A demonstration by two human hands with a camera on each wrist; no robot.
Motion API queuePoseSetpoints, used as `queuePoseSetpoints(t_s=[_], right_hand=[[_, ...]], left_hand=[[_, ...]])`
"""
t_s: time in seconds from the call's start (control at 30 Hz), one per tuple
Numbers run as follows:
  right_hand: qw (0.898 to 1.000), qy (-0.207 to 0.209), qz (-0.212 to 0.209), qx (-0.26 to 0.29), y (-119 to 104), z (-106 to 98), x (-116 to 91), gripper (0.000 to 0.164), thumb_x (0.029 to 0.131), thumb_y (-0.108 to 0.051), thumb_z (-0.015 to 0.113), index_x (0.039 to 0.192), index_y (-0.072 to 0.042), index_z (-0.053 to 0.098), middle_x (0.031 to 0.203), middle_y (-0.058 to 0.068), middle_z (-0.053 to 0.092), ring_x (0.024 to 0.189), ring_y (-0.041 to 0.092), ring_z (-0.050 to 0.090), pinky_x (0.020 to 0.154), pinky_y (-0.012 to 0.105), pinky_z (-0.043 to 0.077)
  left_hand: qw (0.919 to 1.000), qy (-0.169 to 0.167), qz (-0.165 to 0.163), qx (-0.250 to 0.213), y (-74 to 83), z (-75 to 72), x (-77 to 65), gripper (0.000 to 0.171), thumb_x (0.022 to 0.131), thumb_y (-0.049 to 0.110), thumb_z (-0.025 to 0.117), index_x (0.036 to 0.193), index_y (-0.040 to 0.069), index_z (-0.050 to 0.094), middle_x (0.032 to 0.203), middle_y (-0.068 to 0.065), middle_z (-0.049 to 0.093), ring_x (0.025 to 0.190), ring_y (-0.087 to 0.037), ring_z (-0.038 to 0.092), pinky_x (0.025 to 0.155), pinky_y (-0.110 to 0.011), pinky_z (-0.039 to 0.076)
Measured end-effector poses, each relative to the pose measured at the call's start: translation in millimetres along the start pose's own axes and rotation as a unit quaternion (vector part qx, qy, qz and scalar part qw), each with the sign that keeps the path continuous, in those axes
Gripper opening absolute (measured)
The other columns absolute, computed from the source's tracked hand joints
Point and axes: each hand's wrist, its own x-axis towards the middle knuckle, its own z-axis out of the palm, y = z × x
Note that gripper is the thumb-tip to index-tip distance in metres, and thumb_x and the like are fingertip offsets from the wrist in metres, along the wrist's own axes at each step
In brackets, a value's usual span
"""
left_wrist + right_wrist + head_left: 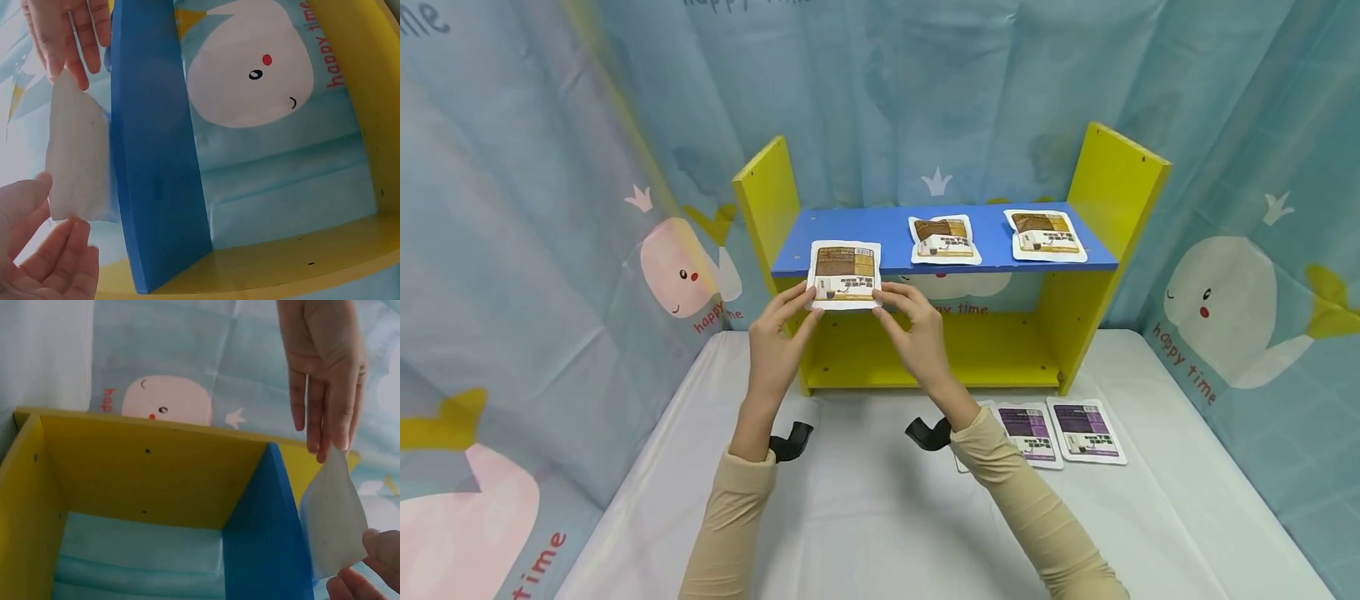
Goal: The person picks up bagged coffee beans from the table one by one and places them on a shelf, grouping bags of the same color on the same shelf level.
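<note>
Both hands hold one white flat packet [846,275] with a brown-and-yellow label at the left front edge of the blue shelf [891,218]. My left hand [777,346] pinches its left side between thumb and fingers. On the opposite side, my right hand [917,337] pinches the right edge the same way. From the left wrist view, the packet's plain pale back [81,150] shows beside the shelf board. Two similar brown-labelled packets lie on the shelf, one near the middle [944,240] and one at the right [1045,236].
Yellow side panels [1123,187] rise at both ends of the shelf unit, above a yellow lower board [940,350]. Purple-labelled packets [1086,431] lie on the white table [850,517] at the right, partly behind my right sleeve. A patterned blue curtain [925,100] hangs behind.
</note>
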Motion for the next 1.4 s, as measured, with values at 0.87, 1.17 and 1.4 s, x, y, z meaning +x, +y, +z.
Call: queuePoseSetpoints(t_s=[0.87, 1.17, 1.4], right_hand=[[0.993, -0.020, 0.050, -0.105, 1.0, 4.4, 45.6, 0.019, 0.090, -0.015, 0.060, 0.106, -0.009, 0.070, 0.118, 0.006, 0.062, 0.058, 0.013, 0.044, 0.044, 0.023, 0.029], [0.983, -0.035, 0.067, -0.166, -0.5, 9.6, 57.7, 0.022, 0.093, -0.017, 0.056, 0.110, -0.012, 0.069, 0.118, 0.003, 0.063, 0.047, 0.012, 0.045, 0.037, 0.023, 0.029], [0.976, -0.045, 0.073, -0.202, 2.7, 14.0, 61.2, 0.022, 0.093, -0.019, 0.056, 0.110, -0.015, 0.069, 0.115, 0.000, 0.064, 0.046, 0.010, 0.045, 0.036, 0.022, 0.027]], left_hand=[[0.9981, -0.001, 0.024, 0.057, -13.5, 17.8, 38.7, 0.028, 0.090, 0.015, 0.061, 0.116, 0.004, 0.065, 0.127, -0.016, 0.057, 0.122, -0.030, 0.049, 0.104, -0.042, 0.039], [0.9957, 0.009, 0.032, 0.086, -14.9, 23.4, 50.5, 0.028, 0.092, 0.016, 0.058, 0.118, 0.006, 0.064, 0.126, -0.016, 0.056, 0.122, -0.029, 0.049, 0.114, -0.039, 0.023], [0.9934, -0.004, 0.017, 0.114, -18.6, 26.6, 56.4, 0.027, 0.093, 0.014, 0.056, 0.117, 0.006, 0.063, 0.124, -0.015, 0.058, 0.123, -0.029, 0.048, 0.115, -0.040, 0.018]])
